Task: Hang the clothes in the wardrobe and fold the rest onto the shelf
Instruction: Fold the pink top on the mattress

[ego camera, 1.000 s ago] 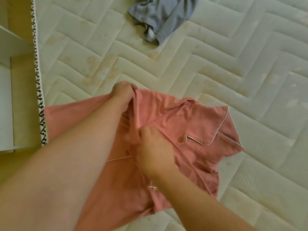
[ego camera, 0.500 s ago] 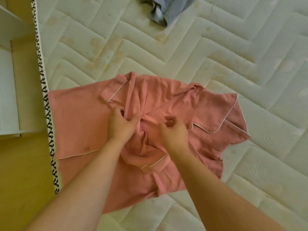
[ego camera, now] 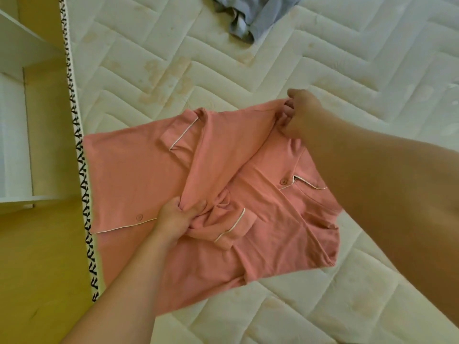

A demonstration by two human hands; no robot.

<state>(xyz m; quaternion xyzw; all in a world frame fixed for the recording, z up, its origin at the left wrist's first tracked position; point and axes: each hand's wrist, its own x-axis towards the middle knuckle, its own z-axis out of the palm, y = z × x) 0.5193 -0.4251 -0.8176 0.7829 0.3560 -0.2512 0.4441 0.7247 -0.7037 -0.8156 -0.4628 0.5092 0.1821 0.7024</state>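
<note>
A pink button shirt with white piping [ego camera: 139, 175] lies spread and partly bunched on the quilted mattress [ego camera: 323, 70]. My left hand [ego camera: 177, 219] grips a bunched fold of the shirt near its middle, beside a piped sleeve cuff. My right hand [ego camera: 301, 112] pinches the shirt's far upper edge and holds that stretch of cloth taut. My right forearm hides part of the shirt's collar side.
A crumpled grey-blue garment [ego camera: 250, 18] lies at the mattress's far edge. Along the left runs the mattress's patterned border [ego camera: 83, 184], then yellow-brown floor [ego camera: 39, 256] and a white piece of furniture [ego camera: 12, 135].
My right hand has let go of the shirt's middle and moved up and right to its far edge. The cloth is pulled straighter. My left hand keeps its grip on the bunched fold.
</note>
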